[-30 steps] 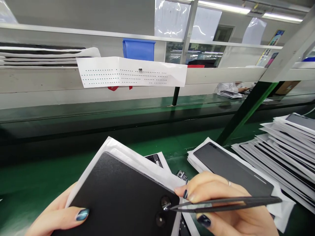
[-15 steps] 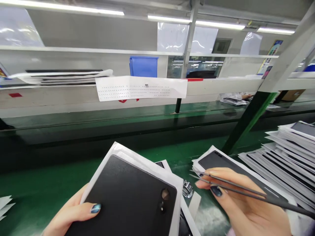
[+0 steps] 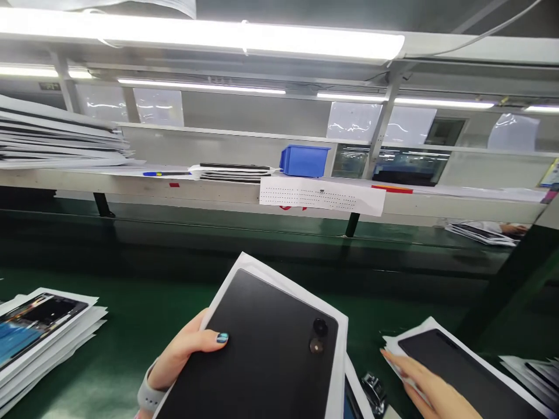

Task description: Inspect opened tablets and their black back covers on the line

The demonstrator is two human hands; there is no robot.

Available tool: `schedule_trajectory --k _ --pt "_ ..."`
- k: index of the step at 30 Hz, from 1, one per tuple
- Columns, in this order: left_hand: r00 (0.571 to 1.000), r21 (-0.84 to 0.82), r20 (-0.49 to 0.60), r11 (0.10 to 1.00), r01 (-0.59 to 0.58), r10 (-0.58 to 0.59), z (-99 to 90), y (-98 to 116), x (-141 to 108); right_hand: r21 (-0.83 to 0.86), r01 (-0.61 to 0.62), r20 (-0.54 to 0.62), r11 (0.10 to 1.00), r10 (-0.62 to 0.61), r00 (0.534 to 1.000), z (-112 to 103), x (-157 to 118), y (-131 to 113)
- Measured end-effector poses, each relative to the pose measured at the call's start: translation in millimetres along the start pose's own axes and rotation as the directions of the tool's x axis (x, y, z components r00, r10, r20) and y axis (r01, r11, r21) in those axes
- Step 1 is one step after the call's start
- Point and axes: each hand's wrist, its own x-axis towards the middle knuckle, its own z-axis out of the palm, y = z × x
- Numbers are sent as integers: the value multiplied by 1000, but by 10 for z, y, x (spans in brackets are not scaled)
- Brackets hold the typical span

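The left hand (image 3: 186, 355) curls around a black phone (image 3: 257, 355) from below, thumb lying across its back near the two camera lenses. The right hand (image 3: 430, 387) is open, fingers extended, touching a white paper sheet (image 3: 414, 344) under a second dark phone (image 3: 463, 366). (A stack of phones (image 3: 41, 331) lies left on the green surface (image 3: 140, 326).)

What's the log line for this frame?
left hand: holds black phone | right hand: touching white paper under dark phone
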Motion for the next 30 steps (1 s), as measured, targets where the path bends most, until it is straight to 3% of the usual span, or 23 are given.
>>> schedule_trajectory --k 2,3,5,7,9,13,17,23,30 --pt "998 12 62 1000 3 -3 11 5 -27 326 -44 24 944 39 999 -257 387 -585" --pt "996 18 86 1000 2 -3 12 7 -37 483 -61 20 873 59 998 -369 605 -902" --pt "994 26 108 1000 -2 -1 8 8 -61 795 -116 53 596 122 991 -519 1045 -1475" --pt "994 21 108 1000 -5 3 -2 2 -89 875 -89 26 475 136 990 -553 1459 -1877" --pt "994 18 109 1000 0 -2 -15 -8 -115 926 -67 -5 372 191 982 -498 1821 -2096" --pt "992 24 129 1000 7 -10 -34 -29 -139 982 -61 5 180 296 955 -333 2314 -2245" --pt "991 10 132 1000 13 -15 -24 -22 -142 997 -38 15 61 326 945 -263 2495 -2331" --pt "996 -12 84 1000 25 -24 -30 21 -155 1000 -14 16 -9 367 930 -223 2530 -2400" --pt "999 -7 34 1000 19 -19 -108 34 -136 999 43 -29 -28 386 922 -197 2492 -2444"
